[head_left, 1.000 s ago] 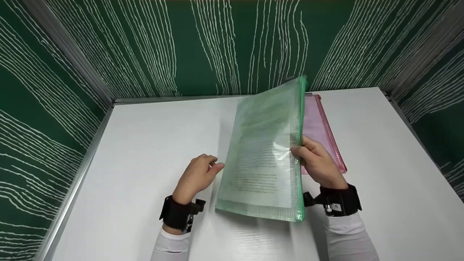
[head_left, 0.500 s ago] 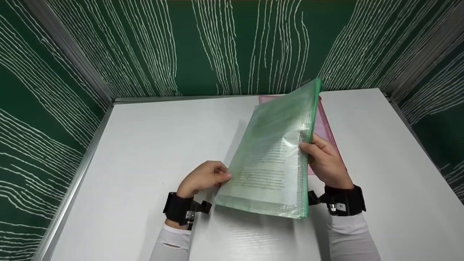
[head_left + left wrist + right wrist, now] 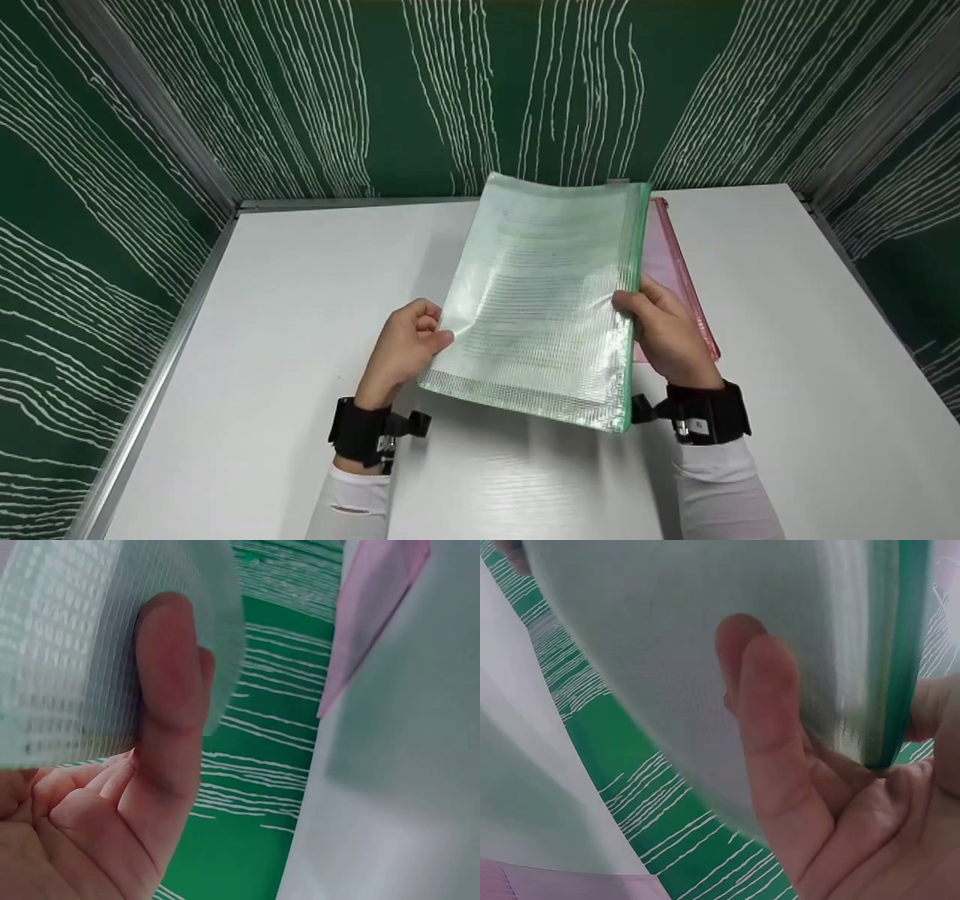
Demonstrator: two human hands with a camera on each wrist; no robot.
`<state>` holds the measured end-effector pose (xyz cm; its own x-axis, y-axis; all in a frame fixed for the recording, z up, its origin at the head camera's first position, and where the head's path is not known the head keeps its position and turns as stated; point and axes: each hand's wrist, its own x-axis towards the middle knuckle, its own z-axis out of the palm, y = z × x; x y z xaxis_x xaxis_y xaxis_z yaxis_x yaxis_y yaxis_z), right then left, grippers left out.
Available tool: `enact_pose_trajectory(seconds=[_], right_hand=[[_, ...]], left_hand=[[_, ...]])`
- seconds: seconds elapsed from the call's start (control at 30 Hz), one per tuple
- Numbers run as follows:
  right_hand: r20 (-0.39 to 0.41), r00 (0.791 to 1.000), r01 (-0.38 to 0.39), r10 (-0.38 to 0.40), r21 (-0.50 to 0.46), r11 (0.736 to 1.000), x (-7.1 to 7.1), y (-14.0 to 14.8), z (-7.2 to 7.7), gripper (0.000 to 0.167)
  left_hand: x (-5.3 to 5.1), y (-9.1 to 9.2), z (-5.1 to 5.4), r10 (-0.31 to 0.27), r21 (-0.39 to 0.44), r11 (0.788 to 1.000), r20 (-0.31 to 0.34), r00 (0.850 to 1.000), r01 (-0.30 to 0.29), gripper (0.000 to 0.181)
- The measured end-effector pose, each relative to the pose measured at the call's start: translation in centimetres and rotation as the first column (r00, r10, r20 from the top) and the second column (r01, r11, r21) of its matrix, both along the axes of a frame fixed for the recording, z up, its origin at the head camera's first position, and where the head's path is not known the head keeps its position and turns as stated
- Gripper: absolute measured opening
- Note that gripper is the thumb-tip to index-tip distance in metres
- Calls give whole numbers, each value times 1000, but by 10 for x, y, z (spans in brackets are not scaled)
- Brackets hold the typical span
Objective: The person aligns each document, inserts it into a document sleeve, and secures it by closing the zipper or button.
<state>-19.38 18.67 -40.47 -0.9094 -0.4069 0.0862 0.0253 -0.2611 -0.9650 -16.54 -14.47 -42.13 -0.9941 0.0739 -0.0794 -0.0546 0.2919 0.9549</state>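
Between both hands a translucent green zip folder is held tilted above the table, with printed paper showing through its mesh plastic. My left hand pinches its left edge, thumb in front and fingers bent behind. At the zip edge on the right, my right hand grips it with the thumb in front; the right wrist view shows fingers pressed against the back of the sheet. Behind it a pink zip folder lies on the table, mostly covered from the head view.
The white table spreads around and below the folders. A green wall with white wavy lines stands at the back and both sides, with metal strips along the corners and the table's edge.
My left hand has moved from beside the folder to pinching its left edge. The green folder has turned to face me more flatly, its upper left corner rising; the right hand keeps its grip.
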Motion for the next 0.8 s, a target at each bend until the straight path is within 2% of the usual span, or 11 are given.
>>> enact_pose_trajectory(seconds=[0.07,0.2,0.3,0.4,0.53,0.67,0.77,0.8], right_hand=[[9,1000,-3,3,19,1000,0,-1,1,50],[-10,1000,1,0,118,993,0,-2,2,49],[-7,1000,3,-1,204,979,1,-5,2,48],[22,1000,-5,-1,277,961,2,-9,2,46],[30,999,-2,-10,368,930,4,-15,3,37],[-1,1000,18,-19,417,909,6,-20,2,27],[-17,1000,27,-22,427,904,7,-25,0,24],[-20,999,32,-26,428,903,7,-27,-1,23]], left_hand=[[0,0,4,34,11,999,-27,999,-33,18],[7,2,23,98,6,995,-96,991,-98,19],[13,4,37,150,-15,988,-158,976,-155,19],[15,3,42,208,-17,976,-208,956,-216,20],[13,-1,39,274,-9,958,-250,929,-285,21],[4,-12,23,320,-13,941,-289,902,-338,23],[-2,-21,10,339,-12,932,-323,884,-362,24],[-3,-23,8,342,-11,931,-333,879,-366,23]])
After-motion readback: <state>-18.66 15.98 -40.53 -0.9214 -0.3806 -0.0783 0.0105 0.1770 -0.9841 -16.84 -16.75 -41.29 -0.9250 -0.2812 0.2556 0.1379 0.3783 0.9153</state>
